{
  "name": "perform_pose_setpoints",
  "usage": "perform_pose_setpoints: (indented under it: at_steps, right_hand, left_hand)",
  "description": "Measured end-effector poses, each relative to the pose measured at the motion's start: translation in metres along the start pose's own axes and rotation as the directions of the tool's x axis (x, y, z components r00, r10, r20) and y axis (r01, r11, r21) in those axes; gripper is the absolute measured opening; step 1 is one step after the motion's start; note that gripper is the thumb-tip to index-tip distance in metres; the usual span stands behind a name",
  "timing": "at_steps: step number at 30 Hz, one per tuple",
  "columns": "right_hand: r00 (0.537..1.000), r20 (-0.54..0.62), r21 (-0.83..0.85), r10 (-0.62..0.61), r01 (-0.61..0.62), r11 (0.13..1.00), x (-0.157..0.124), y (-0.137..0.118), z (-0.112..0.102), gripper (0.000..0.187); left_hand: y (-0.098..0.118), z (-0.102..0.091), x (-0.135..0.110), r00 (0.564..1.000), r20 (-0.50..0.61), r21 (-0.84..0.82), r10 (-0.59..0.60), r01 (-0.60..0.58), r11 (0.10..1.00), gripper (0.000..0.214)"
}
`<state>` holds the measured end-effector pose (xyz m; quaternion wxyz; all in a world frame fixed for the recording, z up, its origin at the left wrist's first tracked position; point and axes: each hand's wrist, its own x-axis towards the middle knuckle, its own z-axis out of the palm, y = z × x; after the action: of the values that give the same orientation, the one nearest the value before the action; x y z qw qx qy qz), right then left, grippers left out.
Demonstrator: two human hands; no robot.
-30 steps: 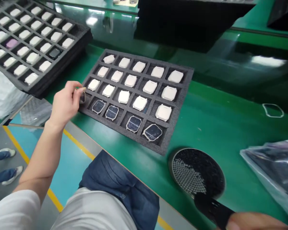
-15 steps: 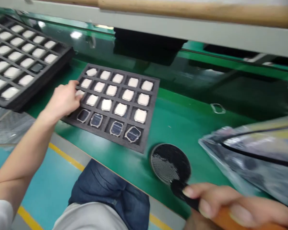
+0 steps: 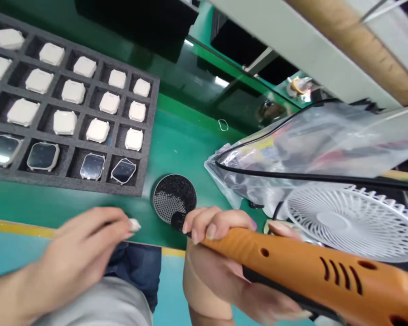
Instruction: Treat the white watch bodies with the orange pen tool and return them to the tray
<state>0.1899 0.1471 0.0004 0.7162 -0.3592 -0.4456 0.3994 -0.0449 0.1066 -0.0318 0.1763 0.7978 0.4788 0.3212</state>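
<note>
My right hand is wrapped round an orange power screwdriver, whose black tip rests at the edge of a round black screw dish. Blurred by motion, my left hand hovers over the table's near edge, left of the dish. It pinches a small pale part at its fingertips. A black foam tray lies on the green table at upper left. It holds rows of white watch cases and a front row of dark watch screens.
A clear plastic bag with a black cable lies right of the dish. A white desk fan stands at the right. A grey and wooden shelf beam crosses the upper right. My blue apron and grey shirt show below.
The view swung right and closer. My left hand left the foam tray and came down to the table's near edge with a small pale part. The orange screwdriver rose into view.
</note>
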Motion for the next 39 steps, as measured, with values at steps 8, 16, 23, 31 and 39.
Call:
perform_pose_setpoints:
  at_steps: [8,16,23,31,39]
  right_hand:
    - [0.998,0.063,-0.054,0.029,-0.025,0.998,-0.004,0.000,0.000,0.046]
    - [0.996,0.079,-0.188,0.038,-0.023,0.982,-0.003,-0.003,0.000,0.044]
    - [0.993,0.108,-0.240,0.052,-0.025,0.970,-0.001,-0.006,0.008,0.040]
    - [0.978,0.167,-0.232,0.123,-0.082,0.969,0.003,-0.008,-0.003,0.031]
    - [0.964,0.231,-0.200,0.131,-0.085,0.976,-0.003,-0.009,-0.008,0.039]
  left_hand:
    - [0.017,0.045,0.010,0.993,0.078,0.090,0.084,-0.091,0.992,0.016]
    - [0.012,0.047,0.005,0.982,0.137,0.086,0.129,-0.141,0.986,0.031]
    - [0.010,0.048,0.004,0.982,0.133,0.058,0.133,-0.142,0.988,0.038]
    - [0.012,0.049,0.009,0.984,0.125,0.073,0.126,-0.136,0.988,0.027]
    - [0.014,0.051,0.009,0.994,0.079,0.040,0.079,-0.082,0.996,0.026]
